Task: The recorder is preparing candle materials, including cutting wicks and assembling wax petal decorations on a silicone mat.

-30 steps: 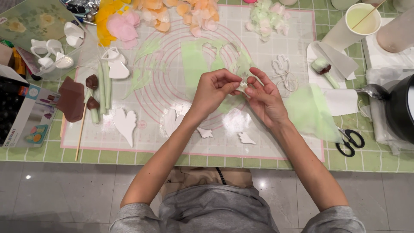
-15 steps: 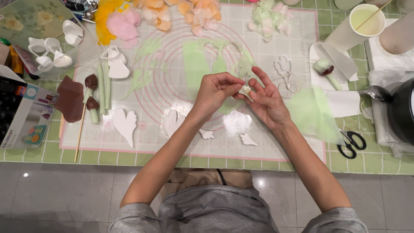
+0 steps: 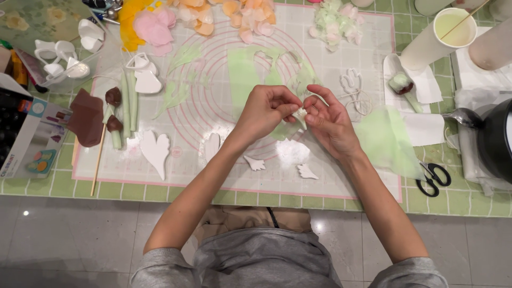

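Note:
Both my hands meet over the middle of a white silicone mat (image 3: 341, 176) with pink circles. My left hand (image 3: 265, 109) and my right hand (image 3: 330, 120) pinch a small pale green-white piece of paste (image 3: 302, 113) between their fingertips. Under them lie strips of rolled light green paste (image 3: 242, 72). Small white cut-out shapes (image 3: 255, 163) lie on the mat just in front of my hands. A white heart-shaped petal cut-out (image 3: 156, 151) rests to the left.
Orange, pink and pale green petals (image 3: 335, 22) lie along the mat's far edge. Brown paste pieces with green stems (image 3: 113, 114) sit at left by a box (image 3: 24, 136). Black scissors (image 3: 433, 178), a cup with a stick (image 3: 453, 28) and a dark pot (image 3: 498, 141) stand at right.
My fingers have shifted slightly on the small paste piece; both hands stay in the same place over the mat.

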